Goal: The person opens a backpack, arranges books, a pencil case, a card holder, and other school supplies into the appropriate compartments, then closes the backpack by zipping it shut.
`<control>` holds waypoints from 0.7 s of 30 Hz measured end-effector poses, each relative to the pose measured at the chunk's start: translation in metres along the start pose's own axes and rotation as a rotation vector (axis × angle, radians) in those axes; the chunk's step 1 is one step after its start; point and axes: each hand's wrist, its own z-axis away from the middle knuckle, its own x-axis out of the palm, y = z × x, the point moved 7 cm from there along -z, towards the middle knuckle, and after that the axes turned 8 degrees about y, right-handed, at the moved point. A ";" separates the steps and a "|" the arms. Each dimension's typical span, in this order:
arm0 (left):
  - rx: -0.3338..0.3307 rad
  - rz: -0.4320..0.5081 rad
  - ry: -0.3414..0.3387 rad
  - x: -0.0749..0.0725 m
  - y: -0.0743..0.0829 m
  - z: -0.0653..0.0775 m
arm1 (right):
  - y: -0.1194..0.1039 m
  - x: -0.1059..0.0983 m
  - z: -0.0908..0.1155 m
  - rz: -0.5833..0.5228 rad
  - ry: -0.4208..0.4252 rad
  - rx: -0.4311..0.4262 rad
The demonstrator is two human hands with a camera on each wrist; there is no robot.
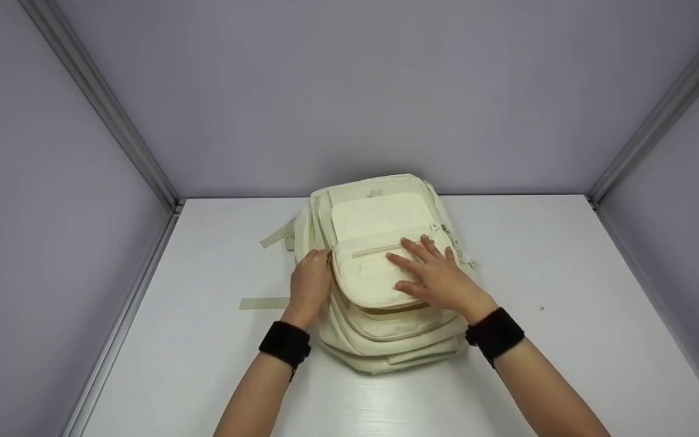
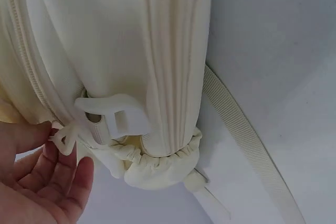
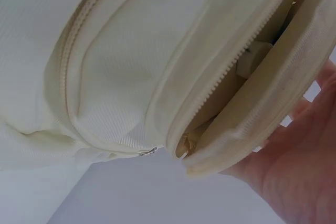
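A cream backpack (image 1: 380,215) lies front side up on the white table. At the left edge of its front pocket (image 1: 361,288), my left hand (image 1: 311,282) pinches a loop-shaped zipper pull (image 2: 65,141) between thumb and forefinger. My right hand (image 1: 437,282) rests on the pocket's front with fingers spread. In the right wrist view the pocket's zipper (image 3: 223,74) is parted, and part of the inside shows. A plastic buckle (image 2: 118,114) sits on the bag's side, close to the left fingers.
Loose straps (image 1: 264,303) stick out to the left of the bag across the table (image 1: 216,255). A tiny scrap (image 1: 541,308) lies to the right. Grey walls (image 1: 386,91) enclose the table at the back and both sides.
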 end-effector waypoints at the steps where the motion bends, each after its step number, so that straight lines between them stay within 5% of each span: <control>1: 0.001 -0.004 0.001 -0.001 0.000 0.002 | 0.000 0.000 0.000 0.001 0.000 0.000; 14: 0.097 -0.040 0.066 -0.021 0.011 0.037 | -0.005 0.002 0.000 0.036 0.008 0.003; 21: 0.177 -0.030 0.032 -0.026 0.023 0.057 | -0.005 0.002 0.000 0.043 0.008 0.016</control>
